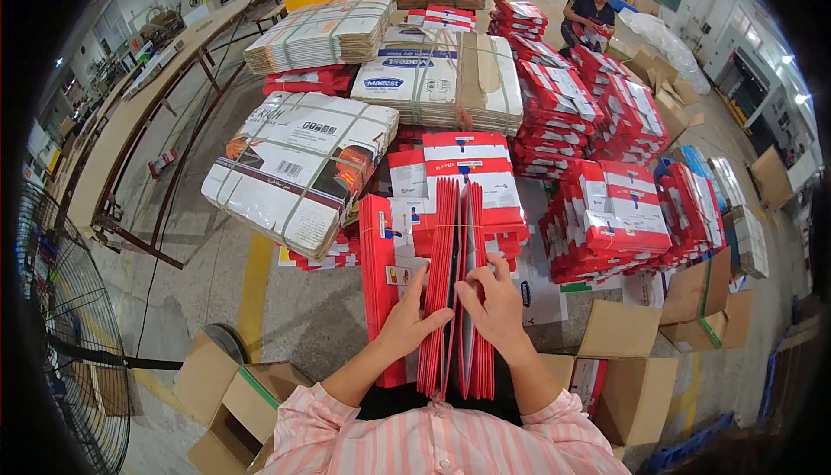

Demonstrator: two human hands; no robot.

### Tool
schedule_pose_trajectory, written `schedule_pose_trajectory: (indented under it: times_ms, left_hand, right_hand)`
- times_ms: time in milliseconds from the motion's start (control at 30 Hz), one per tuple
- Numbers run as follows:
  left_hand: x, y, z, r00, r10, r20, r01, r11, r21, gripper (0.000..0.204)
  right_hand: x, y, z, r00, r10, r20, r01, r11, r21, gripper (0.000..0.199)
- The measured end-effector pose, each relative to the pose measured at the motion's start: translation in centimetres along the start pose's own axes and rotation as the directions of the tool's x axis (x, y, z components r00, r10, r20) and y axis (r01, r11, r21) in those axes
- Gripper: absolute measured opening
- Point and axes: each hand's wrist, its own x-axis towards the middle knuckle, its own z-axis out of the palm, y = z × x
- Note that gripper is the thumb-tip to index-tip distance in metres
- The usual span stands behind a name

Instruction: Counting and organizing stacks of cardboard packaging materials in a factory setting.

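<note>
Upright in front of me stands a bundle of flat red cartons, edge up, with a gap parting it into two portions. My left hand grips the left portion, fingers along its outer side and thumb across the top edges. On the right portion of red cartons, my right hand is closed, its fingertips bent over the edges near the gap. Just left of the bundle leans another stack of red and white cartons. Behind it lies a pile of red cartons, printed faces up.
Strapped white bundles lie ahead and left, beyond my hands. Red carton stacks stand to the right, with a person behind them. Open brown boxes flank me. A long table and a fan are left.
</note>
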Motion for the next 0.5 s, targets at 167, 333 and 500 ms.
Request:
schedule_pose_trajectory:
  times_ms: [167,333,500]
  left_hand:
    - [-0.1,-0.9,0.1,0.999,0.017,-0.034,-0.017,1.000,0.012,0.091]
    - [0.0,0.0,-0.4,0.998,-0.051,0.029,0.053,0.995,-0.082,0.089]
    - [0.1,0.1,-0.3,0.999,-0.040,0.022,0.041,0.998,-0.047,0.087]
  right_hand:
    - [0.0,-0.1,-0.1,0.988,0.152,0.003,-0.152,0.988,0.010,0.014]
    - [0.2,0.8,-0.4,0.994,0.065,0.086,-0.065,0.998,-0.004,0.019]
    - [0.3,0.1,0.1,0.991,0.099,0.087,-0.101,0.995,0.021,0.016]
